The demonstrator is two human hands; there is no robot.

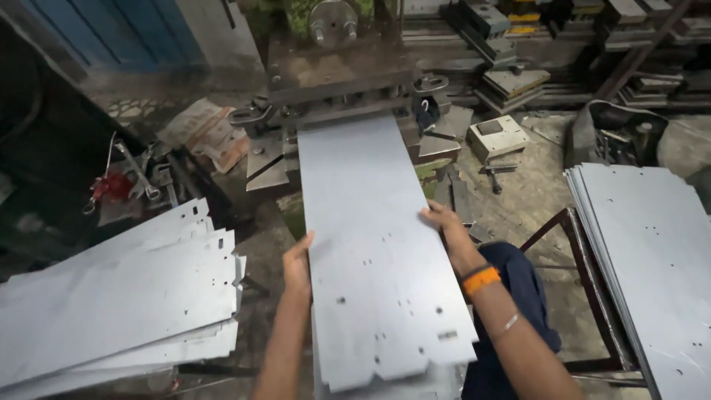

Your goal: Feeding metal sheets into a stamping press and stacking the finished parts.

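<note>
The left hand (298,261) presses against the left long edge of a long, flat, grey sheet-metal panel with small punched holes and slots (374,244); its fingers lie close together, thumb raised along the edge, and whether any fingers curl underneath cannot be told. The right hand (442,220), on an arm wearing an orange wristband (481,280) and a thin silver bangle (509,321), sits partly open on the right long edge, fingers spread over the top face and gripping the rim.

The panel fills the middle of the view. Its long axis runs from 6 o'clock to 12 o'clock, tilted slightly left at the far end. The near end, with notched corners, lies over more grey sheets below it; the far end points into the dark steel press machine (342,70) at 12 o'clock and reaches its die area.

At 8 o'clock a fanned stack of similar punched grey sheets (118,296) lies well apart from the left hand. At 3 o'clock another stack of grey sheets (652,252) rests on a rusty reddish metal frame (585,274). Farther off, at 10 o'clock, wrenches and a red tool (122,181) lie on the floor, and at 1 o'clock a small pale metal box (496,137) sits among scrap.
</note>
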